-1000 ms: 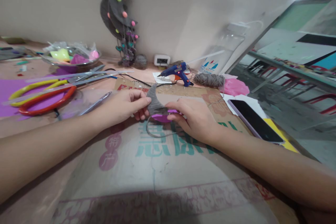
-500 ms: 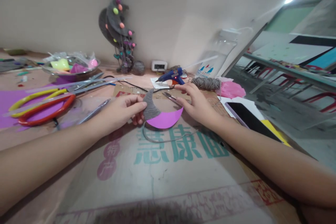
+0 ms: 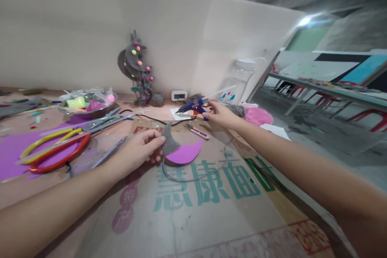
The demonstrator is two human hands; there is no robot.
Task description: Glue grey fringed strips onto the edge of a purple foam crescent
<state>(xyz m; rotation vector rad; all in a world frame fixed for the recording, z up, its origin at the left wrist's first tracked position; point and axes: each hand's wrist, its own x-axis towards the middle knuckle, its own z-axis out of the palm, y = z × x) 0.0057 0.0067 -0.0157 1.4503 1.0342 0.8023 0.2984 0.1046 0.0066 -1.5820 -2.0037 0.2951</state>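
Note:
My left hand [image 3: 148, 145] is closed, pinching the upper part of a crescent cutout between thumb and fingers. Grey yarn [image 3: 170, 140] wraps that end of the crescent, while the purple paper [image 3: 186, 153] curving off to the right is bare. A loose grey strand trails from it across the cardboard. My right hand [image 3: 220, 113] reaches to the handle of a blue glue gun [image 3: 193, 106], its fingers apart; whether they touch the handle is hard to tell. Just below the gun lies a pair of pink thread snips [image 3: 198, 132].
At left are large scissors with red and yellow handles [image 3: 59, 157], a pen [image 3: 110, 152] and a metal bowl [image 3: 87, 112]. Behind stand a decorated yarn moon [image 3: 134, 62], a small clock [image 3: 179, 95] and a clear bottle [image 3: 237, 84]. Pink material [image 3: 259, 116] lies right.
My right hand has moved from beside the crescent and snips to the glue gun's handle. My left hand keeps hold of the crescent. The view has tilted upward.

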